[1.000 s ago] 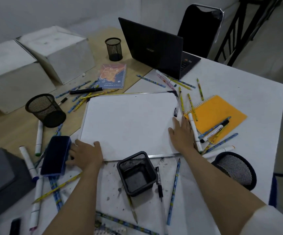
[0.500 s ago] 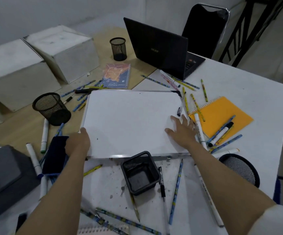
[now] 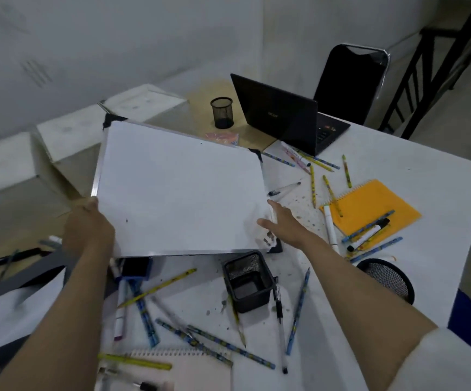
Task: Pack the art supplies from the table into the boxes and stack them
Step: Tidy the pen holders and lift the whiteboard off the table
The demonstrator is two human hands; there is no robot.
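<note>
No lettering is legible (the laptop point(image 3: 281, 115) lid logo blurs).

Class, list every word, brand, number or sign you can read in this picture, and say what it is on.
None can be read.
Laptop lid: a small logo, too blurred.
Pink notebook cover: mostly hidden, blurred.
Black-capped marker: print too small.
Whiteboard: blank.

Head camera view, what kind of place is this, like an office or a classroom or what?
Probably a plain workroom or study space, not a kitchen or workshop: a white table strewn with pencils and markers, an open laptop beside a black chair, and bare white walls.
</note>
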